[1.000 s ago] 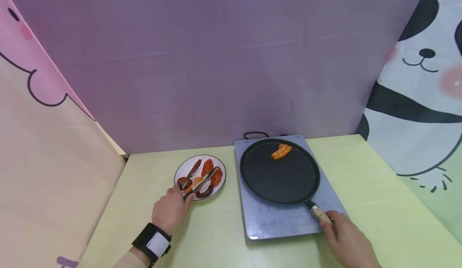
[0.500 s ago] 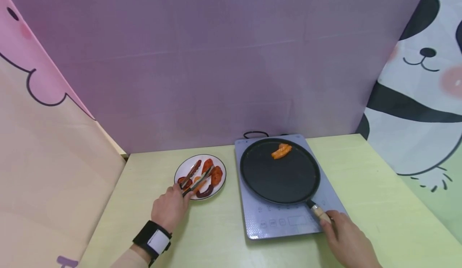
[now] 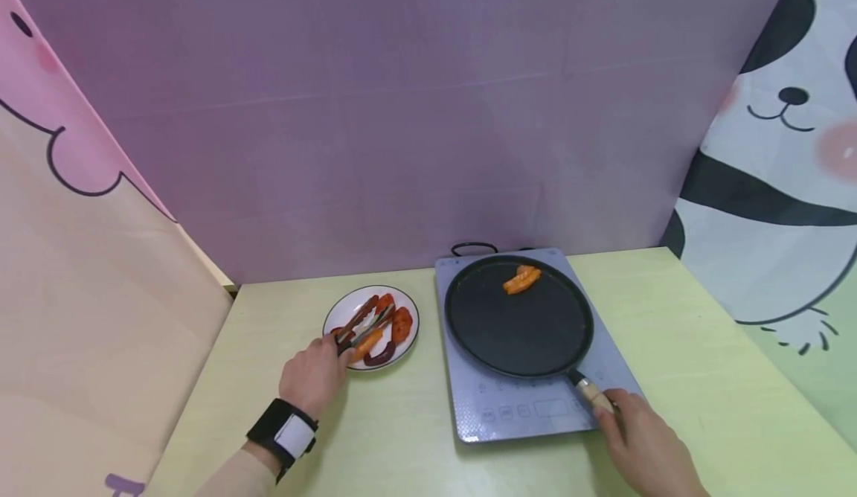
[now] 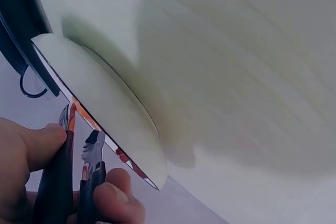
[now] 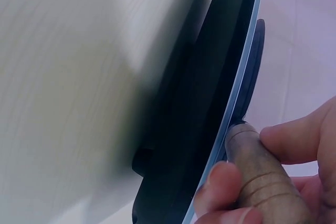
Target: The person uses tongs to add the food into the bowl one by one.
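Observation:
My left hand (image 3: 315, 374) grips black-handled metal tongs (image 3: 384, 317) over a white plate (image 3: 338, 309) with a dark rim. On it lie an orange strip (image 3: 367, 344), a dark curved sausage (image 3: 379, 355) and reddish pieces of food (image 3: 402, 324). The two tong arms stand slightly apart above the food; in the left wrist view their handles (image 4: 55, 182) lie between thumb and fingers. My right hand (image 3: 646, 443) holds the wooden handle (image 5: 257, 166) of a flat black pan (image 3: 515, 333). Two orange strips (image 3: 522, 280) lie near the pan's far edge.
Beneath the pan is a grey induction cooktop (image 3: 502, 430), with a black cable (image 3: 474, 245) behind it. A purple cloth (image 3: 375, 147) hangs at the back of the pale table (image 3: 395, 437). Printed cloths flank both sides, a panda (image 3: 777, 259) on the right.
The tong arms have drawn closer together, the right arm swinging left over the food. My right hand, the pan and its orange strips stay in place.

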The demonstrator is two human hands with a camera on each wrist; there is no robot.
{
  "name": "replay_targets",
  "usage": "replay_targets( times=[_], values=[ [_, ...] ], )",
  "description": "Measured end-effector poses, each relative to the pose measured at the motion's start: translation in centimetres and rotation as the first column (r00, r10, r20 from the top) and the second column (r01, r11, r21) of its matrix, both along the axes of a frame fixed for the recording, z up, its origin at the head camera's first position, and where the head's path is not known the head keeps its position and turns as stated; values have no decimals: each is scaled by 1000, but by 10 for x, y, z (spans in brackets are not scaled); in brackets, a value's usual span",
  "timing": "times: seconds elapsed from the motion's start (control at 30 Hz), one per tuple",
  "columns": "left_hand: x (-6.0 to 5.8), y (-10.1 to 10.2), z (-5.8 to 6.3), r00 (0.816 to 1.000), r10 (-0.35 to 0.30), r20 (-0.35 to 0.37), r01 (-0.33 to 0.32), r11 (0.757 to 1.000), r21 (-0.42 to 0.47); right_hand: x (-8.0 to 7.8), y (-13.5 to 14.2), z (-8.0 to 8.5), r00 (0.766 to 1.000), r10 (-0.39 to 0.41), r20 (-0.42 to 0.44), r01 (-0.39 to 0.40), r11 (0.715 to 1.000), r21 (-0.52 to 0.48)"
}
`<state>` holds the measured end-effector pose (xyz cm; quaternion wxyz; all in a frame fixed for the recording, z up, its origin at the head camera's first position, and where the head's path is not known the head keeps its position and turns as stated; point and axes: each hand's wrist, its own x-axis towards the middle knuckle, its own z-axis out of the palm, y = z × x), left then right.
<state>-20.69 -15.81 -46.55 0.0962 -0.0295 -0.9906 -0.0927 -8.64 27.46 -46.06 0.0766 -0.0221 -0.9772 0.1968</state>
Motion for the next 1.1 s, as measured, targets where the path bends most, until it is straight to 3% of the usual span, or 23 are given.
replay_targets(
  times=[0.4,0.63,0.83,1.1],
  values=[
    [-7,-5,3,999,-33,10,33,999,0,1,-1,1,1000,-6,-23,6,1000,7],
    [-9,-7,5,999,-16,28,16,1000,-2,1,-1,2,1000,-1,1,1,1000,9],
    [-8,-9,7,1000,2,9,-2,1000,-4,1,-1,1,998,17,-52,-17,1000,3],
    [-3,-7,8,996,25,91,-30,998,55,0,0,1,999,16,-37,-16,1000,9]
  ],
)
